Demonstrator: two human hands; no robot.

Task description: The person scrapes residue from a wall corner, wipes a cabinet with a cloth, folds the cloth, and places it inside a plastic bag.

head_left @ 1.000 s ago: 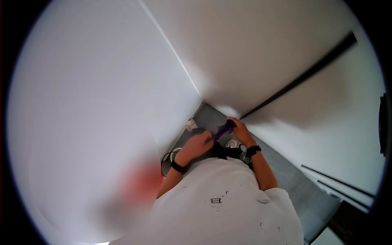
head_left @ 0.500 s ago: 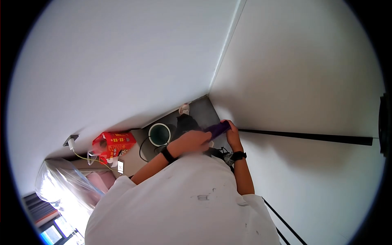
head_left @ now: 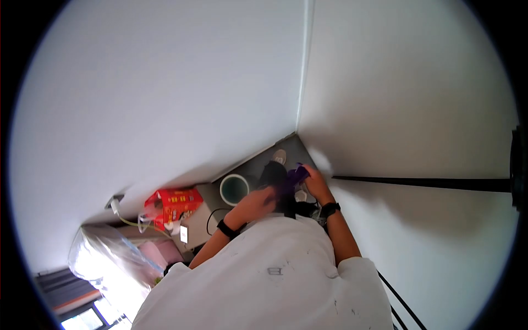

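Note:
A purple cloth (head_left: 297, 176) is stretched between my two hands, in front of my waist. My right hand (head_left: 317, 182) is closed around its upper right end. My left hand (head_left: 258, 204), blurred by motion, is at the cloth's lower left end, its fingers closed on the bunched fabric. Both wrists wear black bands. Just left of the cloth, a white-rimmed bucket (head_left: 235, 190) stands on the floor, with what looks like greenish water in it.
A red printed bag (head_left: 175, 206) and a phone (head_left: 183, 234) lie on a low surface at left. A charger (head_left: 115, 205) is plugged into the wall, its cable running toward the phone. White walls (head_left: 357, 71) meet in the corner ahead; a black strip (head_left: 418, 182) runs along the right one.
The view has shifted, so the bucket, bag and corner appear farther right. My left hand has moved down and away from my right, and the cloth between them looks looser.

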